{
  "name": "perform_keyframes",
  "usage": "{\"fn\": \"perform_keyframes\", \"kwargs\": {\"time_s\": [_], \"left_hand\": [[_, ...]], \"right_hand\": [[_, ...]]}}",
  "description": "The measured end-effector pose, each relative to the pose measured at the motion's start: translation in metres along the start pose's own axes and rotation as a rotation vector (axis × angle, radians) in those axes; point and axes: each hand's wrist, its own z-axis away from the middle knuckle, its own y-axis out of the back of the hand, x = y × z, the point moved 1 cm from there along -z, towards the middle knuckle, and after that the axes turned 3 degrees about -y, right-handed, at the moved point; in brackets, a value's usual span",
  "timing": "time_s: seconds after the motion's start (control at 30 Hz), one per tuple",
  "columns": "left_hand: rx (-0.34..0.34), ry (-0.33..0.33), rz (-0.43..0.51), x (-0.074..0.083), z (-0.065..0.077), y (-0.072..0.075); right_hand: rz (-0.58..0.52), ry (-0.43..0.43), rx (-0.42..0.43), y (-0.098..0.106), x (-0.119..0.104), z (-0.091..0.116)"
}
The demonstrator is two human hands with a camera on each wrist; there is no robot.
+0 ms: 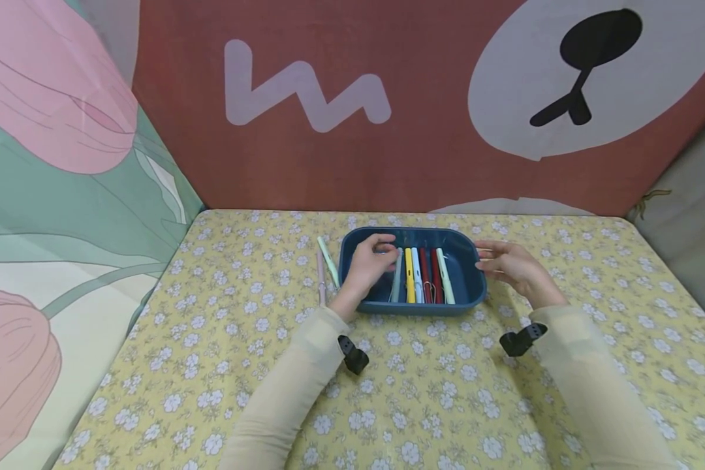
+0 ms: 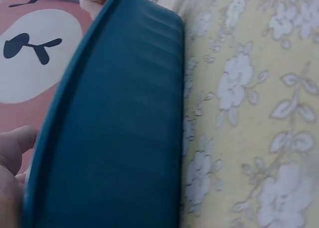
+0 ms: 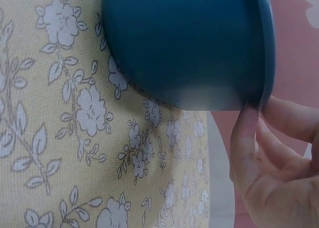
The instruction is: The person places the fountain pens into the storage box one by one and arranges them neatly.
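Observation:
A dark blue rectangular tray (image 1: 412, 310) holds a row of capped pens. From the left they are a grey-green pen (image 1: 396, 279), a yellow pen (image 1: 409, 275), a light blue pen (image 1: 417, 274), two dark red ones and a pale green pen (image 1: 446, 277). My left hand (image 1: 371, 262) reaches over the tray's left side, its curled fingertips pinching the grey-green pen's far end; the tray wall hides this in the left wrist view. At the right end, my right hand (image 1: 514, 266) pinches the tray's rim between thumb and fingers (image 3: 245, 130).
Left of the tray, a mauve pen (image 1: 322, 277) and a light green pen (image 1: 328, 260) lie on the flowered cloth (image 1: 258, 365). A printed red backdrop (image 1: 305, 170) rises behind the table's far edge. Curtains hang at both sides.

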Motion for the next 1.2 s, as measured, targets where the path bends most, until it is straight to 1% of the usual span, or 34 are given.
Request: {"fn": "perform_keyframes", "kwargs": {"time_s": [0.27, 0.43, 0.6, 0.67, 0.83, 0.93, 1.03, 1.2], "left_hand": [[0.05, -0.023, 0.055, 0.013, 0.005, 0.013], [0.11, -0.019, 0.077, 0.02, 0.006, 0.024], [0.186, -0.009, 0.071, 0.025, 0.006, 0.039], [0.207, 0.001, 0.075, 0.026, 0.006, 0.046], [0.228, 0.015, 0.09, 0.023, 0.006, 0.062], [0.242, 0.024, 0.083, 0.02, 0.007, 0.072], [0.246, 0.042, 0.065, 0.016, 0.01, 0.083], [0.24, 0.093, 0.02, 0.007, 0.016, 0.098]], "right_hand": [[-0.004, -0.002, 0.003, -0.001, 0.0, -0.001], [-0.008, -0.009, 0.001, -0.002, 0.0, -0.001], [0.006, -0.011, -0.003, 0.0, 0.0, -0.001], [0.007, -0.013, -0.001, 0.0, -0.001, -0.001], [-0.005, -0.016, -0.001, 0.0, 0.0, -0.001], [-0.014, -0.014, -0.004, 0.0, 0.0, -0.001], [-0.017, -0.011, -0.008, 0.0, 0.0, 0.0], [-0.018, -0.011, -0.009, 0.0, 0.0, -0.001]]}}
